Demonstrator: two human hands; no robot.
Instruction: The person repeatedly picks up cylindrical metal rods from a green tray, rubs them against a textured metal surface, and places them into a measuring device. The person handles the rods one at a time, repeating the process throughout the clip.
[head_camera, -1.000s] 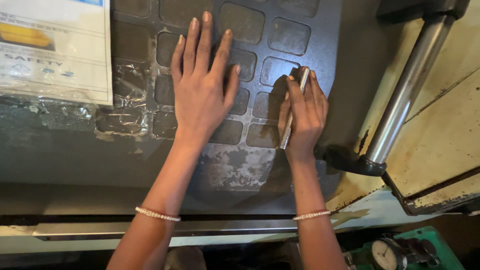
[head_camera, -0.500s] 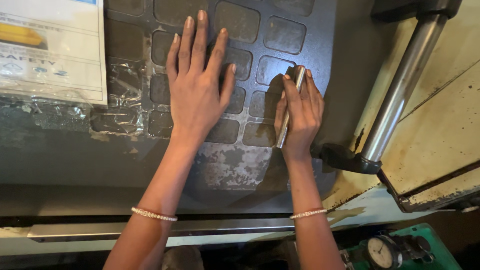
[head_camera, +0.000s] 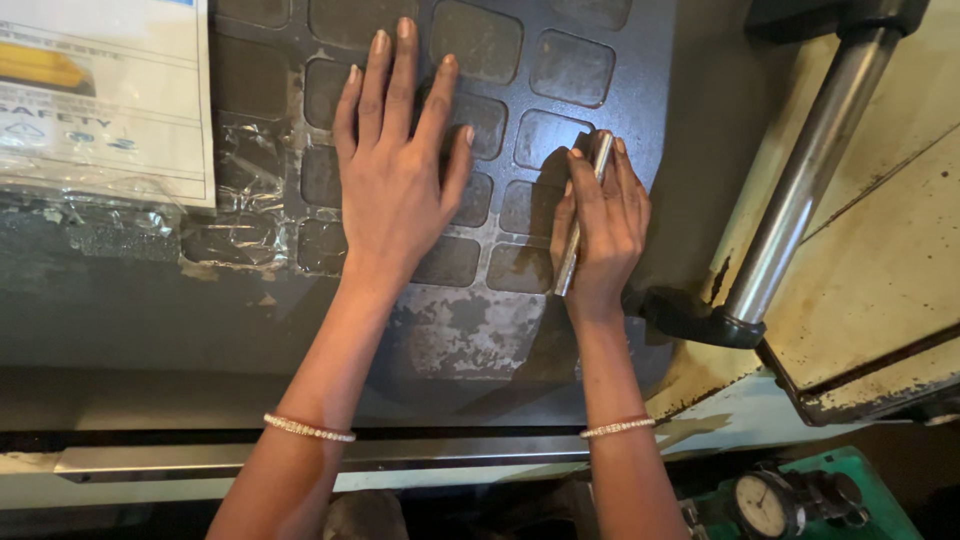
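My left hand (head_camera: 398, 180) lies flat, fingers spread, on a dark moulded panel (head_camera: 560, 70) with a grid of raised rounded squares. My right hand (head_camera: 603, 228) grips a thin metal blade-like tool (head_camera: 570, 260) and holds its tip against the panel between two squares, near the right edge. Both wrists wear thin beaded bracelets.
A white printed sheet under crumpled clear plastic (head_camera: 100, 100) lies at the left. A shiny steel rod (head_camera: 800, 180) rises from a black base (head_camera: 700, 318) at the right, beside a worn cream machine surface (head_camera: 880, 250). A round dial gauge (head_camera: 765, 505) sits on a green part below.
My right hand and the tool have shifted slightly up the panel. My left hand stays flat in nearly the same place.
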